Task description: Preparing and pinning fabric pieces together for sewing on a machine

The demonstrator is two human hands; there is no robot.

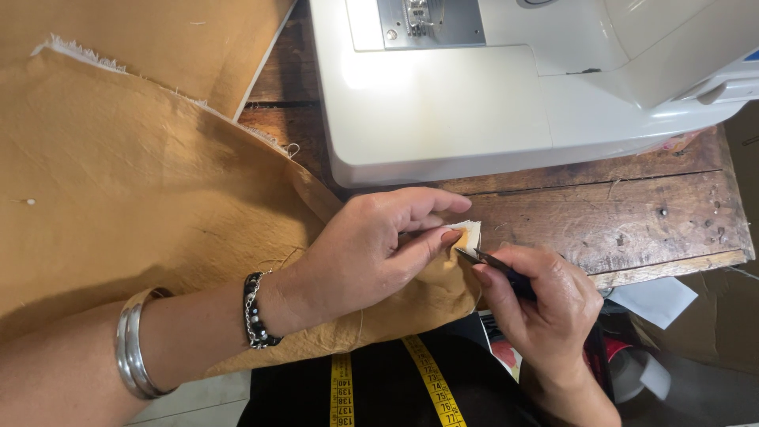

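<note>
Right hand [545, 304] closed on small snips [494, 265]; left hand [379, 245] pinching fabric [142, 182].

Left forearm: two silver bangles [136, 345] at 8 o'clock; beaded black bracelet [254, 311] worn at the wrist. Yellow tape measure [431, 382] draped at 6 o'clock.

We see few such things. A small printed card or packet [501, 348] lies below the table's front edge, half hidden by the right hand [545, 304]; it is white with a red patch and a dark margin. At the far right edge, a sliver of blue label [753, 55] sits on the white sewing machine [443, 103]. Whether the brown cardboard [711, 340] at lower right is a box, we cannot tell.
</note>
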